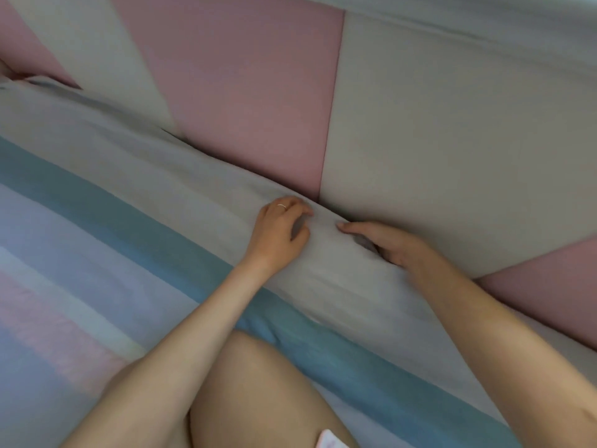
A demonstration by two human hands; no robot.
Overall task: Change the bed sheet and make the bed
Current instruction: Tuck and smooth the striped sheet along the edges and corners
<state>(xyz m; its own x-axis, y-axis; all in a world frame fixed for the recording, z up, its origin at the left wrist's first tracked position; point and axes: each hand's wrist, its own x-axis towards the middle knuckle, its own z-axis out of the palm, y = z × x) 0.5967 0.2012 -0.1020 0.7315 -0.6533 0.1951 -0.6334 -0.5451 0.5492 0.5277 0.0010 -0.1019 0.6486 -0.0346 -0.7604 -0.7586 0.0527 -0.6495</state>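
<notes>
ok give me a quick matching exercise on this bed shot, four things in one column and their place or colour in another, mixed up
Column 1:
1. left hand
2. right hand
3. teal stripe
4. knee

Column 2:
A. runs diagonally across the sheet
B. wears a thin ring
C. bare, low in the middle of the view
D. fingers pushed down where the sheet meets the padded wall panel

Pairs: 1-B, 2-D, 3-A, 4-C

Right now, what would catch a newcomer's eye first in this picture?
Two bare hands at the centre: the left hand and the right hand press the pale edge of the striped sheet down along the gap beside the wall. Behind them rise big padded wall panels in pink and cream. A bare knee rests on the sheet, bottom centre.
</notes>
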